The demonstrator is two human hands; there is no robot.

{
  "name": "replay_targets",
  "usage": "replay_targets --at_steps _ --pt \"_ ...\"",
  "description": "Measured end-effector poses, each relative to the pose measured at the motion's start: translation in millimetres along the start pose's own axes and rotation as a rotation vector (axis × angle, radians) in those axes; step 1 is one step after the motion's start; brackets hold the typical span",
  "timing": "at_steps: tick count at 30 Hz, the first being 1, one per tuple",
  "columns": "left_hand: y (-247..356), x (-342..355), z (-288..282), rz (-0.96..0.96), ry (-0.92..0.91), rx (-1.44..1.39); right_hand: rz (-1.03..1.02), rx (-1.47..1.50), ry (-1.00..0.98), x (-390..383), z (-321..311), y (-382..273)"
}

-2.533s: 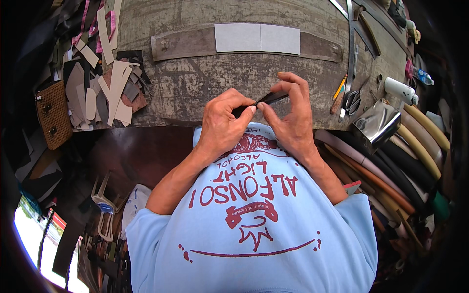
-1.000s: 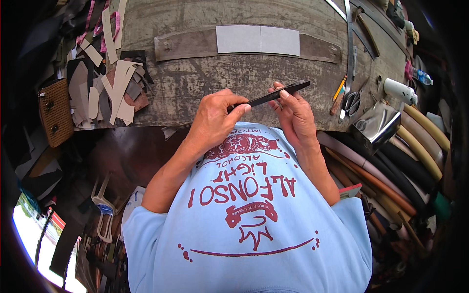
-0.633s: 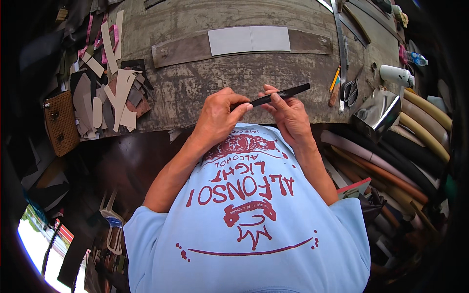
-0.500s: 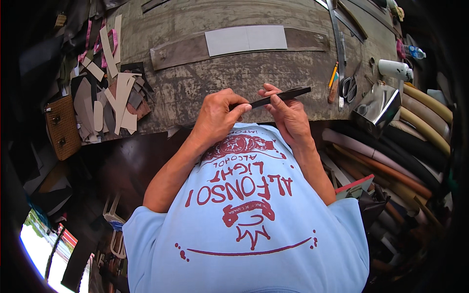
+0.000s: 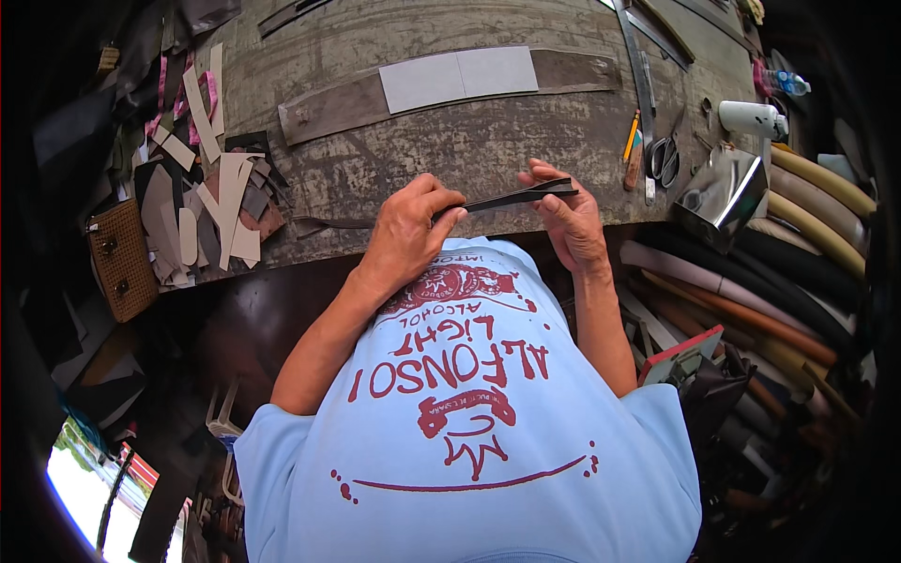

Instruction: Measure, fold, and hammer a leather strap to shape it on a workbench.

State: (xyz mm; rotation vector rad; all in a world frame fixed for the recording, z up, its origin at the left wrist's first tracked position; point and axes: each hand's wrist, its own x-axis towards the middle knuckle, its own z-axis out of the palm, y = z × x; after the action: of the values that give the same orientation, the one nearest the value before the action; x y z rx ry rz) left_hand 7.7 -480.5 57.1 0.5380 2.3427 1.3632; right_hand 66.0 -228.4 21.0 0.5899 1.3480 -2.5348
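Observation:
My left hand [image 5: 408, 225] is closed on a long black strip [image 5: 497, 200], thumb pressed against it, at the table's near edge. My right hand [image 5: 571, 220] grips the strip's right end with thumb and fingers; that end looks doubled, with two layers slightly apart. The strip's thin tail runs left along the table edge. Beyond both hands, a white sheet [image 5: 419, 83], divided by a line, lies on a long grey-brown band [image 5: 584, 73] on the worn table [image 5: 357, 169].
Cream and grey scraps [image 5: 230, 202] and a woven brown panel [image 5: 122, 265] are left. Pencils [image 5: 631, 131], scissors [image 5: 666, 159], a metal ruler [image 5: 646, 89], a white bottle [image 5: 751, 118] and a shiny metal container [image 5: 723, 192] are right. Material rolls [image 5: 817, 183] lie beside the table.
The strip's right end has dropped and moved left, and its layers now part slightly. More tail shows at left. My right hand has shifted right along the strip. The whole view has turned slightly.

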Motion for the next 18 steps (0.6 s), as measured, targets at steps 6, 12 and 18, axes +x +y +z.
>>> replay_targets --at_steps 6,12,18 --pt "1 5 3 0.062 -0.023 0.105 -0.521 -1.484 -0.217 9 24 -59" --pt "-2 8 6 0.112 -0.036 0.141 -0.349 -1.452 -0.468 23 42 -34" --pt "-45 -19 -34 0.056 -0.03 0.117 -0.225 -1.389 -0.493 29 32 -28"
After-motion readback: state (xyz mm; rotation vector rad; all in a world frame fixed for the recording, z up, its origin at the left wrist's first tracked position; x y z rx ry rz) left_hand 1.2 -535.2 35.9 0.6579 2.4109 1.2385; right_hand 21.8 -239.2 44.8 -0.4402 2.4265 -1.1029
